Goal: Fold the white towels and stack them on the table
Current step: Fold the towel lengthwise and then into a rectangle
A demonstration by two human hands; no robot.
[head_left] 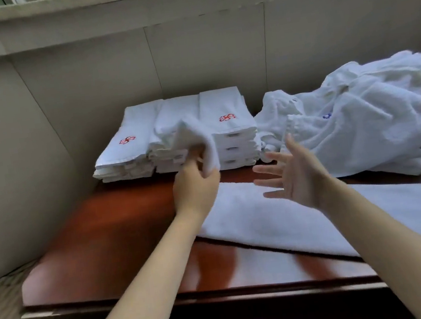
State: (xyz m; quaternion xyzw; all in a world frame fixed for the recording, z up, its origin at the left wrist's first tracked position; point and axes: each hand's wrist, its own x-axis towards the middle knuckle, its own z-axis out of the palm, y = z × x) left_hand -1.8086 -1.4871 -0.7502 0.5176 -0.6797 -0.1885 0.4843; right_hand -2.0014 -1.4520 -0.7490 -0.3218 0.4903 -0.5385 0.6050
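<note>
On table (101,239), three folded stacks (177,107) (one heap (373,114))

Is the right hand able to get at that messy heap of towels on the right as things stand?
Probably yes. The right hand is open and holds nothing, and the heap lies just beside it on the table, with nothing in between.

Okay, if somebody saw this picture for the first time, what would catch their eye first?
Probably the left hand at centre, holding a white towel in front of the three stacks of folded towels at the back of the reddish table. Next, the right hand open above a towel spread flat, and the crumpled heap of unfolded towels at far right.
</note>
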